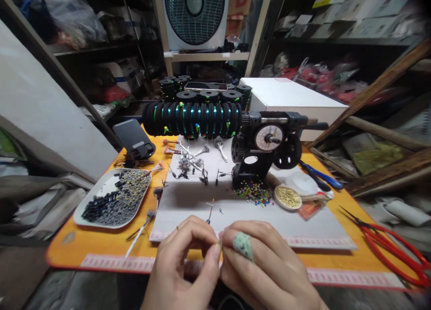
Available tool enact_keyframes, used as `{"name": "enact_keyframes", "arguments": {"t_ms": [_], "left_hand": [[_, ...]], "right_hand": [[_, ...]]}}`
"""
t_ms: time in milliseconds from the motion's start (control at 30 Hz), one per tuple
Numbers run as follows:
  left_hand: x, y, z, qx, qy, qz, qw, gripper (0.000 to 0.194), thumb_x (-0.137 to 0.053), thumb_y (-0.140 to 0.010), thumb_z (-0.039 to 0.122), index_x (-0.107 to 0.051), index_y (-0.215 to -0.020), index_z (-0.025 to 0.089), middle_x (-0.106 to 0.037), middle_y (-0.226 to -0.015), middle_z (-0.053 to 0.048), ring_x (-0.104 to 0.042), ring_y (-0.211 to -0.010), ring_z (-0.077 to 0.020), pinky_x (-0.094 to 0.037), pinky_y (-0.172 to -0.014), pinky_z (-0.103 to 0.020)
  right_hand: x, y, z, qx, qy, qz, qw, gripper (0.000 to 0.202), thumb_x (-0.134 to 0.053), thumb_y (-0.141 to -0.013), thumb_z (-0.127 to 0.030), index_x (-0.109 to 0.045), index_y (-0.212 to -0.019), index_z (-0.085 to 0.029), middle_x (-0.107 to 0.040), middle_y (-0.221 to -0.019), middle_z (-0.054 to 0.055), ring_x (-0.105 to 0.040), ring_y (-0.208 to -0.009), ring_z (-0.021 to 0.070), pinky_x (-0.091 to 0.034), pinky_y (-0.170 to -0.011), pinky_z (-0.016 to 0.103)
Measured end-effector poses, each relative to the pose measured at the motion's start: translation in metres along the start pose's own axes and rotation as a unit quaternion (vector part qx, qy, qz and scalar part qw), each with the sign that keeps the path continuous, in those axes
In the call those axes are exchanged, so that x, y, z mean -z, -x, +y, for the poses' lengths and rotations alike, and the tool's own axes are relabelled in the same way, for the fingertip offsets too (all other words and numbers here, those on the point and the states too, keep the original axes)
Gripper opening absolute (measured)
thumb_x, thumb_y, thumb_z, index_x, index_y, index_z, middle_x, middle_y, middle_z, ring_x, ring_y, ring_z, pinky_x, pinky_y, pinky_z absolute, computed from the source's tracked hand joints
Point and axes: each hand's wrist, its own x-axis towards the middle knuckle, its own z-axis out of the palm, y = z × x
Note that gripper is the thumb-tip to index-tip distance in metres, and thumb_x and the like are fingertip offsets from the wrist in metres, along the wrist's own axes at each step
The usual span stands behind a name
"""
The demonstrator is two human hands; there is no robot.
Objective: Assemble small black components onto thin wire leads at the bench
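Low at the front, my left hand [188,260] and my right hand [266,265] meet with thumbs and fingertips pinched together. Something tiny sits between the fingertips; its kind is too small to make out. A green speckled wrap goes round one finger of my right hand. Just beyond the fingertips, a thin orange-and-black piece of fishing rig [209,213] stands out against the white board [188,211]. Further back on the board lie small black-and-grey rig parts [204,177] and bundles of white-stemmed pieces [220,149].
A winding machine with a dial [269,137] carries a row of black line spools [191,119]. Left stands a white tray [79,218] of small grey and black parts. Right are coloured beads [254,193], a dish of gold bits [288,198], blue-handled pliers [325,177] and red scissors [390,247].
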Motion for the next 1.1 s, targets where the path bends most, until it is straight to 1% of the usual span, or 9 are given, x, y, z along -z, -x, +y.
{"name": "enact_keyframes", "arguments": {"t_ms": [167,300,433,567,700,767,833,933,1100], "left_hand": [[0.010,-0.003,-0.005,-0.213,-0.151,-0.008,0.965,0.034,-0.062,-0.082,-0.006,-0.064,-0.105,0.019,-0.072,-0.089,-0.004,-0.071,-0.082,-0.0149,-0.059,-0.074,-0.020],[0.019,-0.012,-0.001,-0.282,-0.202,-0.061,0.936,0.029,-0.059,-0.085,-0.005,-0.064,-0.106,0.015,-0.075,-0.086,-0.006,-0.072,-0.077,-0.0149,-0.059,-0.071,-0.021],[0.021,-0.016,0.002,-0.312,-0.244,-0.087,0.914,0.018,-0.059,-0.087,0.001,-0.062,-0.098,0.015,-0.073,-0.078,-0.005,-0.068,-0.068,-0.0151,-0.057,-0.065,-0.023],[0.012,-0.013,-0.002,-0.191,-0.195,-0.034,0.961,0.022,-0.059,-0.081,-0.001,-0.059,-0.085,0.020,-0.064,-0.071,0.002,-0.063,-0.063,-0.0115,-0.053,-0.060,-0.019],[0.002,-0.009,-0.006,0.022,0.002,0.020,1.000,0.015,-0.064,-0.078,0.008,-0.059,-0.075,0.021,-0.060,-0.068,0.003,-0.057,-0.057,-0.0099,-0.048,-0.052,-0.016],[0.000,-0.009,-0.006,0.131,0.105,0.003,0.986,0.015,-0.071,-0.080,0.023,-0.059,-0.072,0.020,-0.058,-0.063,0.002,-0.053,-0.053,-0.0093,-0.047,-0.050,-0.017],[0.001,-0.011,-0.004,0.198,0.180,-0.011,0.963,0.029,-0.077,-0.078,0.040,-0.058,-0.071,0.019,-0.055,-0.059,0.002,-0.051,-0.050,-0.0094,-0.047,-0.049,-0.019],[0.002,-0.013,-0.002,0.239,0.239,-0.009,0.941,0.041,-0.082,-0.071,0.051,-0.058,-0.069,0.017,-0.050,-0.055,0.004,-0.045,-0.048,-0.0071,-0.042,-0.048,-0.017],[-0.001,-0.014,0.001,0.259,0.242,0.020,0.935,0.046,-0.087,-0.064,0.053,-0.059,-0.064,0.015,-0.048,-0.052,0.006,-0.041,-0.047,-0.0045,-0.038,-0.048,-0.014]], "right_hand": [[-0.003,-0.007,-0.001,-0.102,-0.099,0.022,0.990,0.021,-0.057,-0.080,0.001,-0.064,-0.083,-0.018,-0.070,-0.074,0.006,-0.066,-0.070,0.0177,-0.060,-0.063,0.030],[0.004,-0.012,0.002,-0.146,-0.149,-0.037,0.977,0.019,-0.056,-0.080,-0.001,-0.064,-0.081,-0.019,-0.068,-0.074,0.005,-0.063,-0.069,0.0171,-0.056,-0.060,0.028],[0.010,-0.011,0.005,-0.132,-0.152,-0.081,0.976,0.018,-0.056,-0.082,-0.002,-0.064,-0.082,-0.018,-0.067,-0.076,0.004,-0.062,-0.072,0.0168,-0.055,-0.062,0.027],[0.003,-0.007,0.006,-0.069,-0.075,-0.080,0.992,0.012,-0.055,-0.090,-0.005,-0.063,-0.087,-0.014,-0.067,-0.080,0.009,-0.062,-0.077,0.0206,-0.055,-0.067,0.033],[-0.005,-0.008,0.008,-0.071,-0.069,-0.068,0.993,0.011,-0.051,-0.094,-0.006,-0.059,-0.093,-0.014,-0.066,-0.083,0.010,-0.061,-0.079,0.0208,-0.056,-0.067,0.032],[-0.007,-0.010,0.009,-0.085,-0.092,-0.064,0.990,0.013,-0.050,-0.093,-0.005,-0.059,-0.096,-0.015,-0.065,-0.083,0.009,-0.061,-0.078,0.0199,-0.057,-0.066,0.030],[-0.007,-0.011,0.010,-0.086,-0.109,-0.052,0.989,0.015,-0.051,-0.092,-0.004,-0.059,-0.099,-0.015,-0.066,-0.083,0.009,-0.061,-0.078,0.0193,-0.057,-0.067,0.030],[-0.007,-0.010,0.009,-0.084,-0.125,-0.020,0.988,0.018,-0.053,-0.091,-0.002,-0.060,-0.099,-0.015,-0.067,-0.089,0.008,-0.062,-0.083,0.0178,-0.058,-0.073,0.028],[-0.008,-0.007,0.006,-0.087,-0.128,0.003,0.988,0.021,-0.058,-0.086,0.003,-0.065,-0.097,-0.014,-0.067,-0.090,0.009,-0.065,-0.086,0.0183,-0.058,-0.076,0.027]]}}
